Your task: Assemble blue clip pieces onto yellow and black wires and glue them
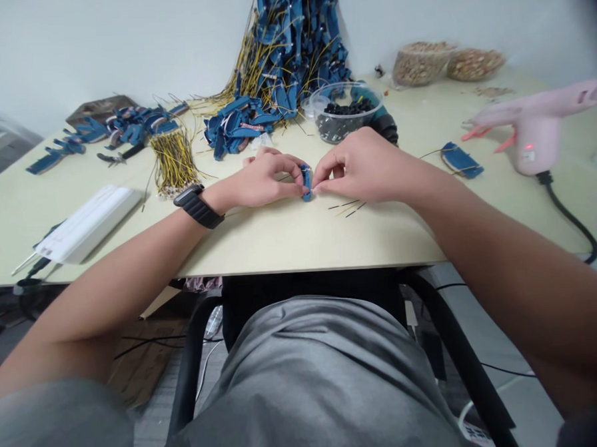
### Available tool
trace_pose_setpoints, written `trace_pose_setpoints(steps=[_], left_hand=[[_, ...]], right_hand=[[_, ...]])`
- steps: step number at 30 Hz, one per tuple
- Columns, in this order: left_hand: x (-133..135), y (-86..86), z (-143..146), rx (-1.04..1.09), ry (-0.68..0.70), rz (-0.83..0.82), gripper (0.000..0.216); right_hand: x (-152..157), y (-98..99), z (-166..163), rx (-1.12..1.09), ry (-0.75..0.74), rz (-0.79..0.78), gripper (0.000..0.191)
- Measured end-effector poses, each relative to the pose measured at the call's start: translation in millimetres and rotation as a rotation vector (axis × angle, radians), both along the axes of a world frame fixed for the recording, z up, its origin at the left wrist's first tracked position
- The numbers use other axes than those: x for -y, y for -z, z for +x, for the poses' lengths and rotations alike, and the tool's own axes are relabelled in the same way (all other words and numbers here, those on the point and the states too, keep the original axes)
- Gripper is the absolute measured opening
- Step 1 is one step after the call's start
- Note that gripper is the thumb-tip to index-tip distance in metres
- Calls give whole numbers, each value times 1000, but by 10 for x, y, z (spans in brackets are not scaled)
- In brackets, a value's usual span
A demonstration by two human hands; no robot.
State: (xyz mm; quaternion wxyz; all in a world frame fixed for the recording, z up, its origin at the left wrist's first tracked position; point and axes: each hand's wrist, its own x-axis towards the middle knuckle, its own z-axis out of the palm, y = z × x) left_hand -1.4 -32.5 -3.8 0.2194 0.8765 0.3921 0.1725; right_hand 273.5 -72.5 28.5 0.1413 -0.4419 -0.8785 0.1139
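My left hand (269, 177) pinches a small blue plastic piece (306, 182) just above the table, holding it upright between thumb and fingers. At the piece's right side, the thumb and fingertips of my right hand (360, 168) are pressed together; what they grip is too small to make out. Several thin black and yellow wires (348, 208) lie below my right hand. Behind my hands stands a round clear tub (349, 126) of small black parts. A heap of blue pieces (240, 123) lies behind my left hand.
A tall pile of wired blue pieces (299, 43) leans at the wall. Left are a yellow wire bundle (173, 156), cutters (119, 155) and a white box (89, 223). Right are a wired blue piece (461, 160), a pink glue gun (538, 127) with cord, and filled bags (423, 63).
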Motion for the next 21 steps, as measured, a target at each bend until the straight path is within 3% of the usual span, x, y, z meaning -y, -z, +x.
trace_pose_setpoints(steps=[21], left_hand=[[85, -59, 22, -22, -43, -34, 23]], right_hand=[[44, 62, -45, 52, -96, 77, 24]])
